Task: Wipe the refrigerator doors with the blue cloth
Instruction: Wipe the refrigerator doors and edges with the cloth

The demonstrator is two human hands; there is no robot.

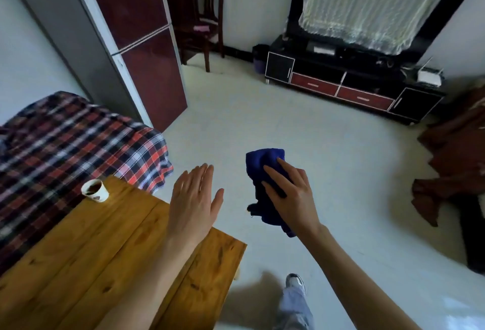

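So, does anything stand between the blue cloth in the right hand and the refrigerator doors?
Nothing visible does. The right hand holds the blue cloth over the floor, and open floor runs from there to the refrigerator doors. The plaid cover and wooden table lie off to the left of that path.

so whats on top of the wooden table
A small white cup near the wooden table's far edge, dark inside. The left hand and forearm cover a strip of tabletop.

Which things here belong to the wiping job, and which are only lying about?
For the job: blue cloth, held by the right hand; refrigerator doors.
Lying about: paper cup, wooden table, plaid cover, chair, TV cabinet.
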